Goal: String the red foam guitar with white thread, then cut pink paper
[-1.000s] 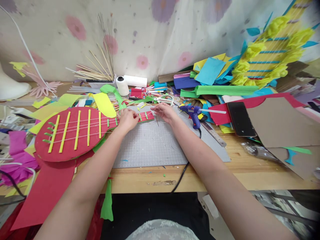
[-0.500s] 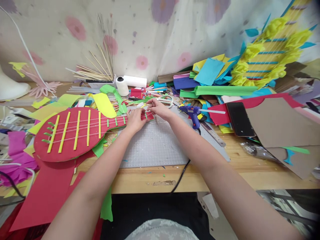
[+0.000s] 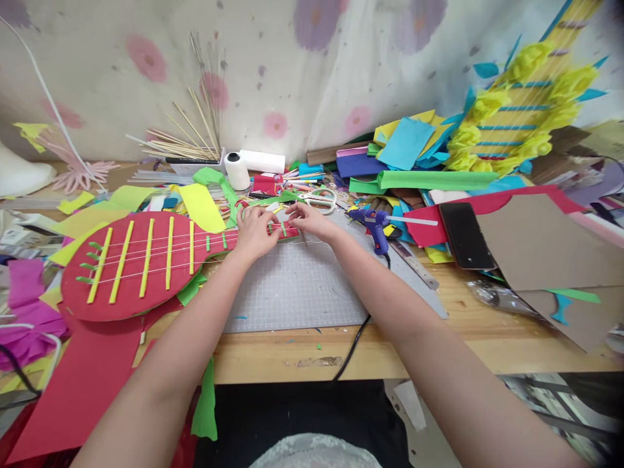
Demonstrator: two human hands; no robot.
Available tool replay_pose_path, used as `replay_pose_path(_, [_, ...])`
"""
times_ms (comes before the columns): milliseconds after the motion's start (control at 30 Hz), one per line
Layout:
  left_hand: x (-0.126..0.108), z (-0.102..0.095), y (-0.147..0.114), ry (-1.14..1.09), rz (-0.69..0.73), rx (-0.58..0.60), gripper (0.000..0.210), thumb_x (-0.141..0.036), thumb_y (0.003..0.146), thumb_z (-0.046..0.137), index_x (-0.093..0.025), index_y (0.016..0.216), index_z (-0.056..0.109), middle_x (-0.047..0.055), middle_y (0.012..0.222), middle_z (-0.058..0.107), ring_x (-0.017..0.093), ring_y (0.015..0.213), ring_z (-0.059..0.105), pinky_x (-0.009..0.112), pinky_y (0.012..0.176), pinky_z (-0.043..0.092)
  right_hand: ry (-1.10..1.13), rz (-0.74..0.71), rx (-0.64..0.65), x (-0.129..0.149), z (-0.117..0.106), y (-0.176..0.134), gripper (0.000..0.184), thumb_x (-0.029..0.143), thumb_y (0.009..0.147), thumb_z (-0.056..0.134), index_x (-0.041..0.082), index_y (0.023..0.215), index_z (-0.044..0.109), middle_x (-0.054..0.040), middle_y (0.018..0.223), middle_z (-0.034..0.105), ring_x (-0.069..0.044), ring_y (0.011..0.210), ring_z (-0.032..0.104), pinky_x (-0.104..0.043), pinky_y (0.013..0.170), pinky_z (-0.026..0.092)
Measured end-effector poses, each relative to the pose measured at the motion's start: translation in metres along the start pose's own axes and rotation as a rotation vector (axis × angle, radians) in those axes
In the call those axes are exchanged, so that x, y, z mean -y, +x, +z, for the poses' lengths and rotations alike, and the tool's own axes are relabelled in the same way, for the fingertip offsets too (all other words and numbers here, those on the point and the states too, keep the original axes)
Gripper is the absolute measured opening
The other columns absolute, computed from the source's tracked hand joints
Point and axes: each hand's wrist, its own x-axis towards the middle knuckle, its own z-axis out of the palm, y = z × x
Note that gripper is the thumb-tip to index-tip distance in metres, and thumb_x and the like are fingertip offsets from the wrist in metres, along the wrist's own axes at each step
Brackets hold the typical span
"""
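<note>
Room over mat [image 3: 297, 289], glue gun [image 3: 376, 229] rightward

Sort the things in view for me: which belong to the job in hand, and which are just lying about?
Apparently in the job:
- red stringed instrument
- left hand, at its neck
- right hand, by the neck's end

Seemingly lying about:
- black phone
- purple glue gun, unheld
- metal ruler
- magenta paper

Our bare hands [image 3: 257, 232]: we count two
Long yellow strips [image 3: 147, 259] on flat red guitar shape [image 3: 158, 281]: five
Small green pegs [image 3: 88, 266], its wide end: four
Purple glue gun [image 3: 375, 227]: one
Black rectangular phone [image 3: 467, 235]: one
</note>
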Motion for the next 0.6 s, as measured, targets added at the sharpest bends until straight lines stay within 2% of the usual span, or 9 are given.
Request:
replay_pose_path(133, [0.005, -0.004, 0.001, 0.047, 0.033, 0.041, 0.010, -0.032, 0.076, 0.063, -0.024, 0.079, 0.068, 0.008, 0.106, 0.058, 0.029, 0.118, 0.043, 0.048, 0.109, 0.019, -0.373, -0.017, -0.039, 0.008, 0.002, 0.003, 0.013, 0.008, 0.070, 0.056, 0.018, 0.078, 0.054, -0.0011, 0.073, 0.058, -0.015, 0.069, 0.052, -0.027, 0.067, 0.037])
replay_pose_path(267, [0.004, 0.001, 0.002, 0.025, 0.008, 0.055, 0.013, -0.034, 0.075, 0.064, -0.022, 0.073, 0.069, 0.008, 0.101, 0.059, 0.029, 0.115, 0.044, 0.047, 0.107, 0.023, -0.591, -0.025, 0.024, 0.021, 0.005, 0.008, 0.015, 0.008, 0.067, 0.061, 0.020, 0.067, 0.052, -0.0033, 0.069, 0.058, -0.018, 0.069, 0.053, -0.028, 0.066, 0.034])
replay_pose_path(433, [0.000, 0.007, 0.004, 0.013, -0.059, 0.044, 0.010, -0.031, 0.074, 0.063, -0.023, 0.069, 0.067, 0.007, 0.102, 0.059, 0.028, 0.114, 0.045, 0.046, 0.109, 0.022, -0.587, 0.004, 0.021, 0.021, 0.008, 0.009, 0.019, 0.010, 0.067, 0.061, 0.020, 0.078, 0.048, -0.0021, 0.073, 0.057, -0.017, 0.068, 0.051, -0.027, 0.062, 0.033])
replay_pose_path(600, [-0.004, 0.011, 0.006, -0.004, -0.027, 0.025, 0.009, -0.022, 0.071, 0.061, -0.023, 0.063, 0.062, 0.005, 0.106, 0.057, 0.026, 0.120, 0.041, 0.044, 0.114, 0.013, -0.358, -0.008, -0.018, 0.006, 0.013, 0.006, 0.025, 0.009, 0.066, 0.057, 0.021, 0.080, 0.040, 0.0050, 0.065, 0.048, -0.012, 0.062, 0.046, -0.024, 0.058, 0.031])
